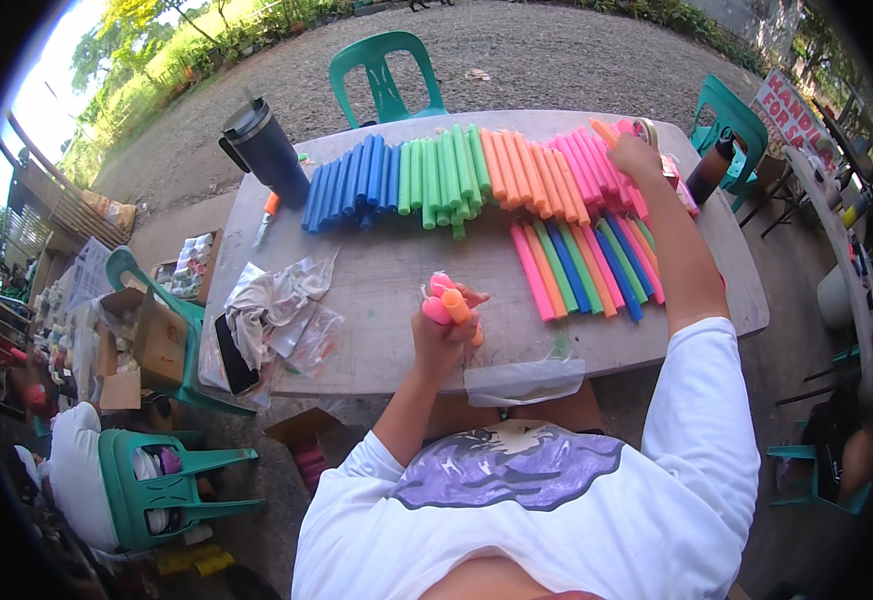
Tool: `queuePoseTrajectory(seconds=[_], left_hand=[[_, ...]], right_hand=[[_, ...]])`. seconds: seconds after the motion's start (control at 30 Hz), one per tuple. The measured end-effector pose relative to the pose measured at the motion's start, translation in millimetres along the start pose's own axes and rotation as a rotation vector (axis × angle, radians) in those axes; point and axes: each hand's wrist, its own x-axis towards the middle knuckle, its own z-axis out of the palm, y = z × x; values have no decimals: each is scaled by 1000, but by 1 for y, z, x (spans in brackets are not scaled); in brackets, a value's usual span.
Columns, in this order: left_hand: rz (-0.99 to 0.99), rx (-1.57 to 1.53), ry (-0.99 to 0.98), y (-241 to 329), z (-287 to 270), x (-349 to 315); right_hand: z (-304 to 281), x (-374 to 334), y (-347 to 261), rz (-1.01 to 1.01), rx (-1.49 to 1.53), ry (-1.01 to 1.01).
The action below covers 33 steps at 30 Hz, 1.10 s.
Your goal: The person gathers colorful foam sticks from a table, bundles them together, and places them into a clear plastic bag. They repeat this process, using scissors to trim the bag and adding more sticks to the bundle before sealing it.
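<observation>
My left hand (440, 342) is wrapped round a small bunch of candles, pink candles (436, 309) and an orange candle (453, 303), their ends pointing up above the table's near side. My right hand (634, 160) reaches to the far right, closed on an orange candle (604, 131) over the pile of pink candles (584, 165). Left of that pile lie orange candles (528, 170), green candles (443, 175) and blue candles (351, 185), stacked by colour. Nearer me, a row of mixed-colour candles (584, 268) lies side by side.
On the table (386, 345) are a dark tumbler (268, 150), an orange-handled knife (266, 217), crumpled cloth and plastic (276, 310), a phone (235, 355), a tape roll (645, 131), a dark bottle (711, 170) and a clear plastic sheet (526, 382). Green chairs (386, 75) stand around.
</observation>
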Motion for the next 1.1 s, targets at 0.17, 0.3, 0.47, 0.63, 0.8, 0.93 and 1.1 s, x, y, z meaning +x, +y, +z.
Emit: queuePoseTrajectory(seconds=[0.17,0.3,0.47,0.63,0.8,0.93,1.1], left_hand=[[7,-42,17,-4,3,0],[17,-8,10,-3,3,-1],[11,-19,8,3,6,1],[-54,-186,52,18,10,4],[-136,-303,137,49,51,40],[-286,-213,1,37,87,78],[-412,-136,59,31,117,160]], right_hand=[[9,4,2,-13,-87,179],[22,-16,-32,-176,113,201],[38,-45,-89,-184,140,-42],[5,-108,-103,-354,193,82],[28,-231,-84,-807,1174,-694],[38,-279,-77,-581,1273,-197],[46,-272,-21,-226,1391,-177]])
